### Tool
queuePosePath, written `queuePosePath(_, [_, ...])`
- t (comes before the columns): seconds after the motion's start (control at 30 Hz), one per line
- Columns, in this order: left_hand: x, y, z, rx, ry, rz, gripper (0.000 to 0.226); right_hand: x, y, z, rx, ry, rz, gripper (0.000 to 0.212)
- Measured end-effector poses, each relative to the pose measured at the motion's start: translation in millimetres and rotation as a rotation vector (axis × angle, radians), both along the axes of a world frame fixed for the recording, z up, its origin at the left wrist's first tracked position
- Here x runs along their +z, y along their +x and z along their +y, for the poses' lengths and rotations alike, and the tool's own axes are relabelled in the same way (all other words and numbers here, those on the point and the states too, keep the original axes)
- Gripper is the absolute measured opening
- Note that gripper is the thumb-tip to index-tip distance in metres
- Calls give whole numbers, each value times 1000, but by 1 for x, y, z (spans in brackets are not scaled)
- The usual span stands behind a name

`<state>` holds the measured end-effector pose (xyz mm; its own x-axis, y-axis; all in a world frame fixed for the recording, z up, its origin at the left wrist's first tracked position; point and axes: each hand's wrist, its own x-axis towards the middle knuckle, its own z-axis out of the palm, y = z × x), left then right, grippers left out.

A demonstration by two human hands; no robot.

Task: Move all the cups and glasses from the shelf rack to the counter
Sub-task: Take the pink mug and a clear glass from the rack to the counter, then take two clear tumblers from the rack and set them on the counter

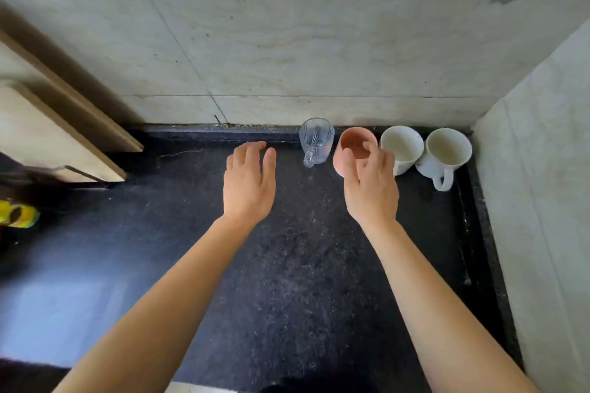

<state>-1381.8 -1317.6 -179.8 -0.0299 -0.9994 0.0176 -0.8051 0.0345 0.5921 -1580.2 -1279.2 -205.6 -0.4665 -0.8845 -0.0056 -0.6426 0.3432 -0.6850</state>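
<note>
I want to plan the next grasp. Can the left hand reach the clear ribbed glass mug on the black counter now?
Probably yes. The left hand is open and holds nothing, and the clear ribbed glass mug stands just to its right on the black counter, with bare surface between them.

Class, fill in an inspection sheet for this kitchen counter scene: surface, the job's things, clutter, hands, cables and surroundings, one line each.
Surface: dark speckled counter, bare in the middle.
Job's things: glass mug, pink cup and two white mugs lined along the back wall, all upright.
Clutter: yellow-green object at the left edge, too blurred to identify.
Hands: left hand open, above the counter, holding nothing; right hand with fingers around the pink cup.
Cables: nothing seen.
Surroundings: pale tiled walls behind and right; wooden board at left. The shelf rack is out of view.
</note>
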Motion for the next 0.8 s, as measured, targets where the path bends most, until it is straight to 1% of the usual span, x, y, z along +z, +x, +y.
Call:
queuePosePath(0.1, [40,43,31,38,-204,-131,46,40,23,-5,183,-247,48,47])
queuePosePath(0.2, [77,89,68,159,-318,-259,52,76,66,-14,354,-369,110,53])
queuePosePath(0.33, [120,157,127,380,-366,-406,57,118,148,-9,617,-500,180,58])
queuePosePath(0.47, [153,222,193,586,-375,-473,62,154,228,21,830,-614,173,64])
queuePosePath(0.6, [178,290,273,745,-404,-497,62,187,315,69,1009,-712,157,68])
queuePosePath(0.8, [201,401,413,909,-440,-536,66,218,453,170,1183,-879,129,68])
